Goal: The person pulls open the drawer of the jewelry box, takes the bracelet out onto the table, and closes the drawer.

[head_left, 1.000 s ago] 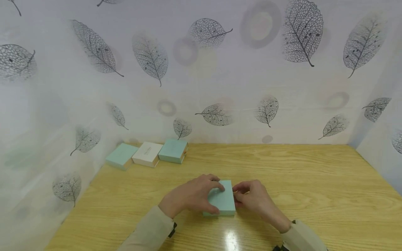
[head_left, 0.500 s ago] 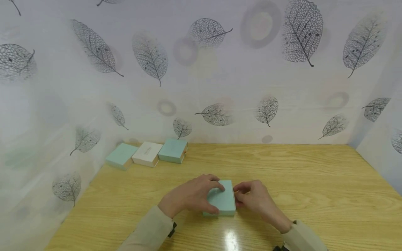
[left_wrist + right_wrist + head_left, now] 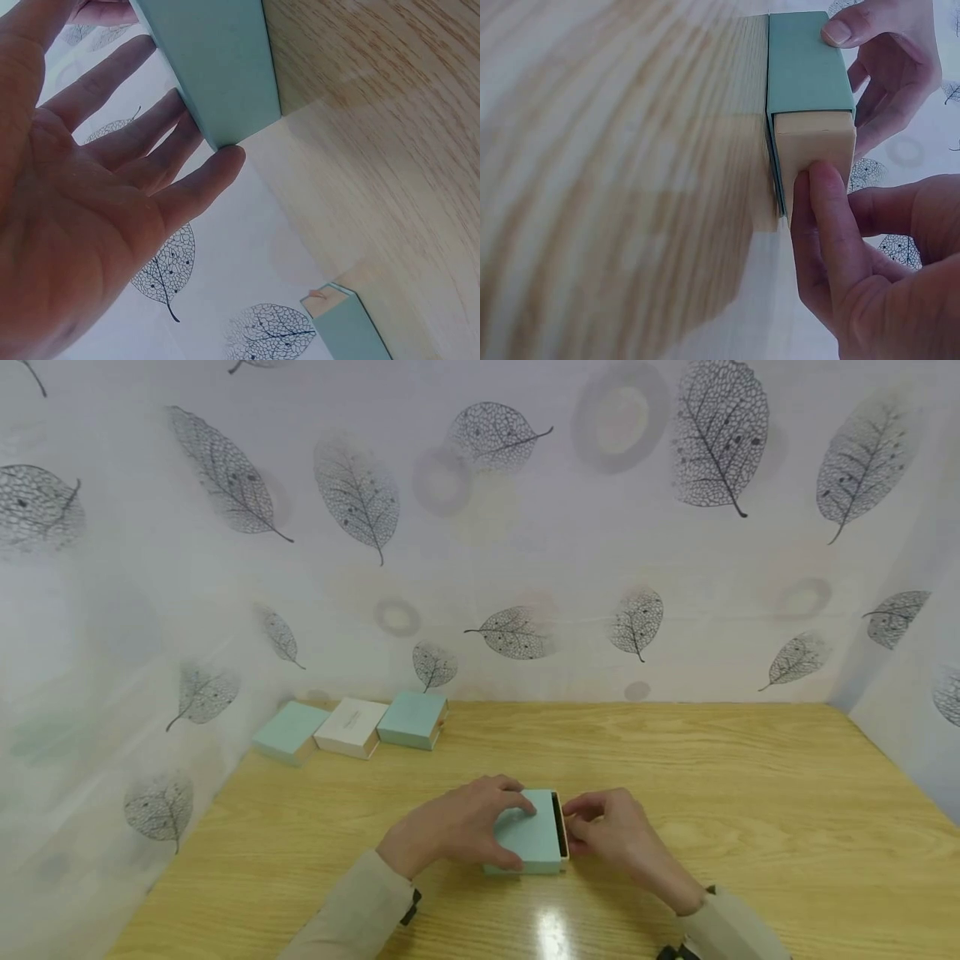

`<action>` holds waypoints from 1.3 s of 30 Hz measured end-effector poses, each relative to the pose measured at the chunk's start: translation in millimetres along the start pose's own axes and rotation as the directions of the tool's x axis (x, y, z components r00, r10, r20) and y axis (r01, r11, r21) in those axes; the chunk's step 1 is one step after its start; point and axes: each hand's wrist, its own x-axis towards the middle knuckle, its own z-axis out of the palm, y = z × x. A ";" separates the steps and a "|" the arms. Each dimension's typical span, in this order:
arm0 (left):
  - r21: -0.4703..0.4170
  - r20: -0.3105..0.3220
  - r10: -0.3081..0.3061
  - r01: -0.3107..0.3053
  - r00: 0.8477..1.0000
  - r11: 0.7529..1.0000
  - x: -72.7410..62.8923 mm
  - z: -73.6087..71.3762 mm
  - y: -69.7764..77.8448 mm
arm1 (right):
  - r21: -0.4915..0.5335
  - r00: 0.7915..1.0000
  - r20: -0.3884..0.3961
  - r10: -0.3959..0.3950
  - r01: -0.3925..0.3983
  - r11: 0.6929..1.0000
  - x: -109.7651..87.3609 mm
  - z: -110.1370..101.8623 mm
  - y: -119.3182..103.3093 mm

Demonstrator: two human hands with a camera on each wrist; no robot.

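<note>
A mint-green drawer box [image 3: 528,833] lies flat on the table in the head view, its inner drawer [image 3: 815,139] slid out a little at the right end. A narrow dark strip shows inside the gap. My left hand [image 3: 467,827] holds the sleeve from the left, thumb on the near side and fingers over the top and far side. At the cream drawer front, my right hand [image 3: 615,835] has thumb and fingertips pressed together; whatever small pull they pinch is hidden. The left wrist view has the green sleeve [image 3: 214,67] against the left hand's fingertips.
At the back left stand three similar boxes in a row: a green box [image 3: 291,731], a white box [image 3: 352,727] and another green box [image 3: 413,720]. The wooden table [image 3: 675,752] meets a leaf-patterned wall covering [image 3: 562,552] behind and at both sides.
The inner drawer has come out slightly to the right, uncovering a dark strip. My right hand has shifted right with it, while the left hand keeps its hold on the sleeve.
</note>
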 end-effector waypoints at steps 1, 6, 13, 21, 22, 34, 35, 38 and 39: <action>0.000 0.001 0.001 -0.001 1.000 1.000 0.2 0.0 -0.2 | -0.001 1.000 -0.004 0.001 -0.001 1.000 0.0 -0.3 0.2; -0.005 0.007 0.006 -0.006 1.000 1.000 0.8 0.1 -1.3 | -0.012 1.000 -0.027 0.009 -0.010 1.000 -0.6 -1.2 1.0; 0.001 0.008 0.000 0.000 1.000 1.000 0.5 -0.1 -1.7 | -0.017 0.999 -0.035 0.023 -0.024 1.000 -0.1 -2.7 1.7; -0.005 0.007 -0.008 0.008 1.000 1.000 0.1 -0.2 -1.4 | -0.008 0.999 -0.030 0.027 -0.027 1.000 -0.8 -4.5 2.0; -0.005 0.006 -0.007 0.007 1.000 1.000 0.1 -0.2 -1.4 | -0.010 0.999 -0.031 0.028 -0.028 1.000 -0.9 -4.4 2.0; 0.001 0.003 -0.004 0.004 1.000 1.000 -0.5 -0.4 -1.0 | -0.037 0.998 -0.055 0.027 -0.029 0.999 -1.4 -3.0 1.8; 0.000 0.002 -0.004 0.004 1.000 1.000 -0.5 -0.3 -1.1 | -0.036 0.998 -0.055 0.027 -0.029 0.999 -1.4 -3.0 1.8; -0.001 0.001 -0.004 0.004 1.000 1.000 -0.6 0.0 -1.4 | -0.028 0.998 -0.055 0.028 -0.029 0.999 -1.3 -3.3 2.1; -0.002 0.001 -0.005 0.005 1.000 1.000 -0.8 0.0 -1.4 | -0.025 0.998 -0.054 0.029 -0.031 0.999 -1.2 -3.5 2.3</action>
